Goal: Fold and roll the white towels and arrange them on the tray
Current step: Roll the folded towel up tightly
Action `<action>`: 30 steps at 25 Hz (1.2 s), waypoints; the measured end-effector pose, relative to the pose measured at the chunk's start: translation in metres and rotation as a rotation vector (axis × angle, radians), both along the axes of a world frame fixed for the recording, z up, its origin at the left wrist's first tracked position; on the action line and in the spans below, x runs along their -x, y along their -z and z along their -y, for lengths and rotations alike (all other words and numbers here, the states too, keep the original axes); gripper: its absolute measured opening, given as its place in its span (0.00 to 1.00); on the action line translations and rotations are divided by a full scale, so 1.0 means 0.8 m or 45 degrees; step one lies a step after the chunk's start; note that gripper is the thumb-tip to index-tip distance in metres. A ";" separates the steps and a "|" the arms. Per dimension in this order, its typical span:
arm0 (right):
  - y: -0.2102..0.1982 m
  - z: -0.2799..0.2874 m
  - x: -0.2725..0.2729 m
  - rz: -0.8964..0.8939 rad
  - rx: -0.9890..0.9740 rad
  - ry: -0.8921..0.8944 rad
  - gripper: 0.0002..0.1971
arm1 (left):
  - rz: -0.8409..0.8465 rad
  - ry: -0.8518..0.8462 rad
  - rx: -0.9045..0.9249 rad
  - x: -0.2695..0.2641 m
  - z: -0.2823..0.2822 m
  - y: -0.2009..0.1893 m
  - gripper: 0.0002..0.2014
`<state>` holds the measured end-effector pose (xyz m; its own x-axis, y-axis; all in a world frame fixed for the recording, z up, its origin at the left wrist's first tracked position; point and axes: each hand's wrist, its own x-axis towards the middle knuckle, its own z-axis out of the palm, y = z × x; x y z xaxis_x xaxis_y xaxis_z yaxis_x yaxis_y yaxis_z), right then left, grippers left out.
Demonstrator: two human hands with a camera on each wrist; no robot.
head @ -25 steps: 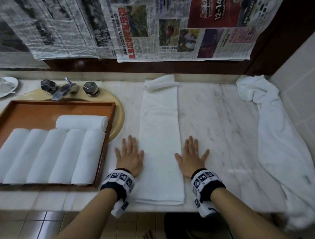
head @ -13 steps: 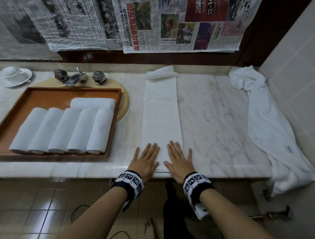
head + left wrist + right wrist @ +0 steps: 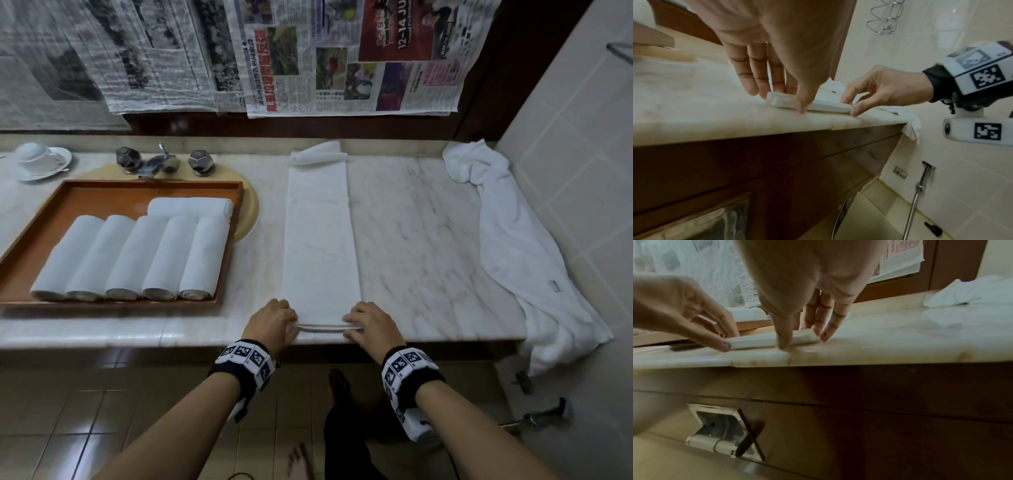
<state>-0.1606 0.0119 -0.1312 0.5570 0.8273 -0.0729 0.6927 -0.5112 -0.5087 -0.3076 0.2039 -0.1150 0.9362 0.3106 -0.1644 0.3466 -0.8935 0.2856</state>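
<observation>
At the bench's [image 3: 428, 240] near edge, the left hand [image 3: 270, 320] and right hand [image 3: 371, 323] each pinch a corner of the folded white towel [image 3: 320, 240], thumbs under and fingers over its first curl. The strip runs to the back edge. Six rolled towels [image 3: 137, 253] lie in the tray [image 3: 102, 192] toward the left end.

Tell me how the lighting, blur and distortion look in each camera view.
Head view: dim, soft, wide-angle bending of the white marble counter. Left wrist view: dark cabinet below, blurred left hand up close. Right wrist view: the long folded white towel smeared, underside shadowed.
</observation>
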 end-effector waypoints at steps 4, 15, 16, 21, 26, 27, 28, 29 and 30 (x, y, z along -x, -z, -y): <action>-0.004 0.004 -0.011 0.039 0.039 0.050 0.08 | -0.030 -0.006 0.066 -0.005 -0.008 0.004 0.11; -0.020 -0.007 -0.017 -0.177 0.078 0.312 0.04 | 0.032 -0.246 0.307 -0.020 -0.031 -0.006 0.04; -0.020 -0.009 -0.017 -0.178 0.081 0.321 0.05 | 0.022 -0.269 0.316 -0.023 -0.031 -0.007 0.04; -0.022 -0.021 -0.017 -0.167 0.181 0.409 0.05 | -0.088 -0.350 0.302 -0.034 -0.032 -0.010 0.04; -0.018 -0.028 -0.013 0.033 0.215 0.286 0.06 | -0.089 -0.098 -0.027 -0.035 -0.010 -0.010 0.11; -0.014 -0.030 -0.010 0.071 0.209 0.213 0.07 | -0.096 -0.077 -0.062 -0.033 -0.004 -0.006 0.13; -0.011 -0.030 -0.007 0.100 0.212 0.150 0.08 | -0.099 -0.073 -0.077 -0.031 0.001 -0.002 0.15; -0.008 -0.030 -0.004 0.117 0.219 0.112 0.09 | -0.090 -0.075 -0.080 -0.028 0.004 0.002 0.15; -0.007 -0.029 -0.001 0.132 0.217 0.095 0.09 | -0.073 -0.079 -0.074 -0.025 0.005 0.005 0.13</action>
